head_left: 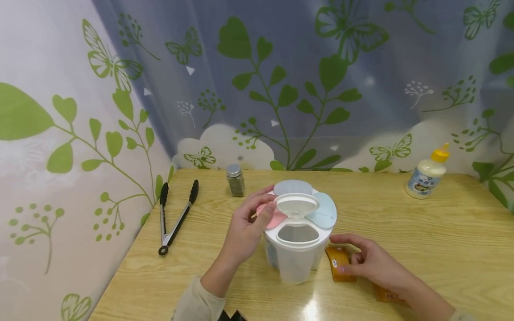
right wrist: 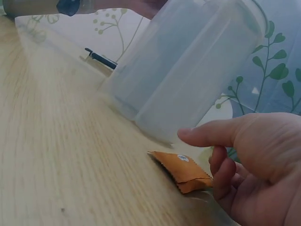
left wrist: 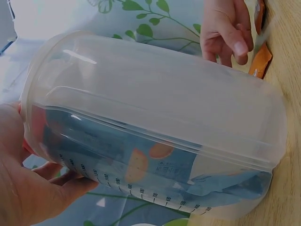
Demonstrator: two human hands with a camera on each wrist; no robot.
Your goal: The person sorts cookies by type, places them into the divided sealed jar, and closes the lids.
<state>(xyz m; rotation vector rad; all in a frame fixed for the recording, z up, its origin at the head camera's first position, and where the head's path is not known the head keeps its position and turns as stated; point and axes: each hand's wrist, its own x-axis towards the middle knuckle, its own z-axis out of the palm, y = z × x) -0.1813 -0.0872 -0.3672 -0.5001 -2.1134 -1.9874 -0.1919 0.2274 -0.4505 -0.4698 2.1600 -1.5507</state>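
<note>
A round storage container (head_left: 295, 263) with several compartments stands on the table. Its front white lid is raised over an opening (head_left: 298, 232); pink, grey and light-blue lids lie flat. My left hand (head_left: 250, 225) grips the rim, thumb over the pink lid (head_left: 275, 217) and fingers around the side. Inside one compartment a blue snack packet (left wrist: 155, 162) shows through the clear wall. To the container's right, my right hand (head_left: 373, 263) hovers around an orange packet (right wrist: 181, 170) lying on the table, thumb apart from the curled lower fingers. Contact with the packet is unclear.
A second orange packet (head_left: 387, 294) lies partly hidden under my right wrist. Tongs (head_left: 174, 227) rest at the left, a small jar (head_left: 235, 180) with a grey cap stands at the back, and a yellow-capped bottle (head_left: 425, 176) is at the back right. Patterned curtains (head_left: 257, 89) border the table.
</note>
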